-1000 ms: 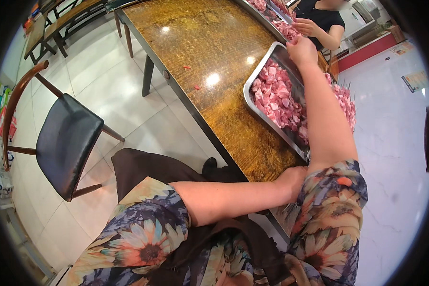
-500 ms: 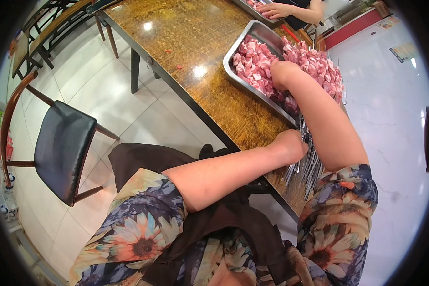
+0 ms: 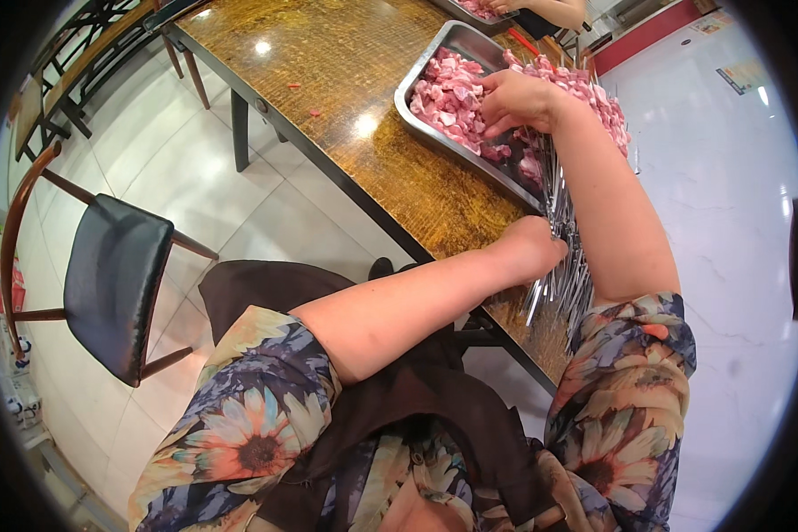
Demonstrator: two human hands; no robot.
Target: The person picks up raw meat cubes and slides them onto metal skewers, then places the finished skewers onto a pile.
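Note:
A metal tray [image 3: 405,99] on the wooden table holds small chunks of raw pink meat [image 3: 448,99]. Over the chunks reaches my right hand [image 3: 525,99], its fingers bent and apart at the edge of the pile. I cannot see a piece held firmly in it. Just below the tray's near corner, my left hand [image 3: 530,248] is closed around a metal skewer, its fingertips partly hidden. Many loose metal skewers [image 3: 563,288] lie beside and under this hand. Past my right wrist, skewered meat [image 3: 607,115] is heaped along the tray's right side.
The brown table [image 3: 328,115] runs diagonally, with small red scraps on it. Across it, another person's hand [image 3: 503,6] is at a second meat tray [image 3: 465,12]. A black-seated chair [image 3: 120,279] stands at left; a white wall [image 3: 727,204] rises at right.
My right hand has lifted from deep in the meat, showing its fingers. My left hand stays low by the skewers. The whole view has shifted slightly.

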